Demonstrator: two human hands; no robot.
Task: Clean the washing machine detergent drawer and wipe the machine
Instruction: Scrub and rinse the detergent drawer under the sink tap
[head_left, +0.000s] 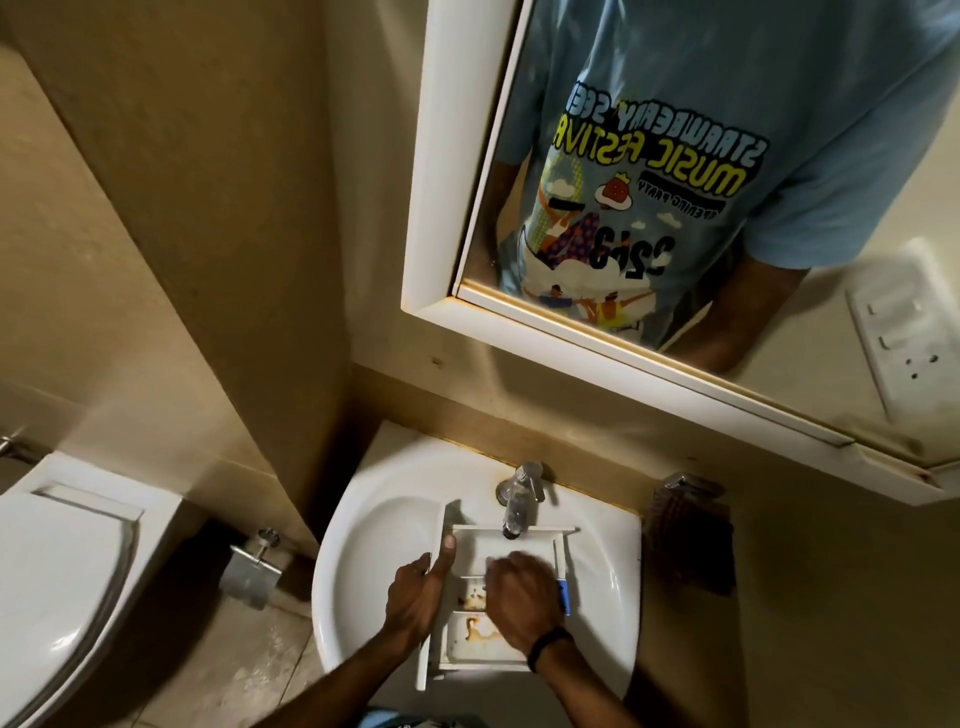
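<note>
The left hand (415, 592) grips the white plastic detergent drawer (470, 644) steady in the white ceramic sink (363, 530) while the right hand (522, 597), clenching a blue-handled brush (563, 597), scrubs stains under the chrome tap (519, 499).

White drawer (506, 551) with rust-orange stains, white sink (374, 519), blue brush handle (564, 597) — black wristband (549, 642), beige walls (208, 208).

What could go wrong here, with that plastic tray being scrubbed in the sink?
1. The detergent drawer overhangs the sink's front rim, steadied only by the left hand; a hard scrub might tip it out.
2. The right hand works just below the tap, so knuckles could knock it.
3. Orange stains remain in the near compartments and may get missed.
</note>
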